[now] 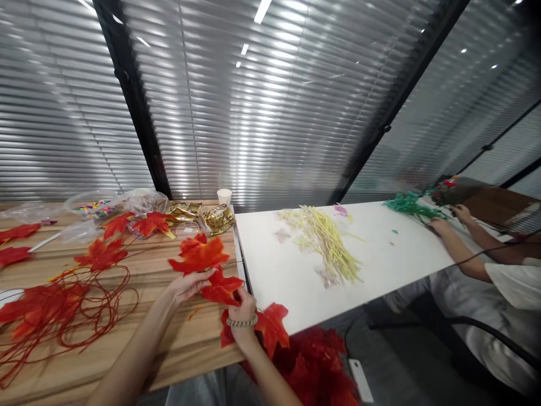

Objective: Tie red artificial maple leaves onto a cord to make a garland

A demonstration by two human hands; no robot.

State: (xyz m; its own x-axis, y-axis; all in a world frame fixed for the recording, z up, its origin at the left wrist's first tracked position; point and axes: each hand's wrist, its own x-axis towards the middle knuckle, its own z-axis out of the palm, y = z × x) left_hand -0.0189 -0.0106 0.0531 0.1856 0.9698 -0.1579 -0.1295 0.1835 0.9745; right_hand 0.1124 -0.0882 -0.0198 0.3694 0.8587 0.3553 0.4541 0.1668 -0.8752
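Both of my hands are over the front edge of the wooden table, close together. My left hand (191, 286) is closed at the base of an orange-red artificial maple leaf (199, 254), its fingertips partly hidden by the leaves. A smaller red maple leaf (221, 287) lies between the two hands. My right hand (244, 307), with a beaded bracelet (242, 323) at its wrist, is closed on that smaller leaf's edge. Another maple leaf (273, 328) hangs beside the right wrist, past the table edge. Any thin stem or cord between the fingers is too small to make out.
Red cord (99, 316) lies tangled among maple leaves at left. Gold wrappers (217, 219), a paper cup (224, 196) and plastic bags stand behind. Yellow stems (332, 242) lie on the white table (270, 282). Red leaves (316, 366) fill the space below. A co-worker's hands (442, 225) handle green sprigs (412, 204).
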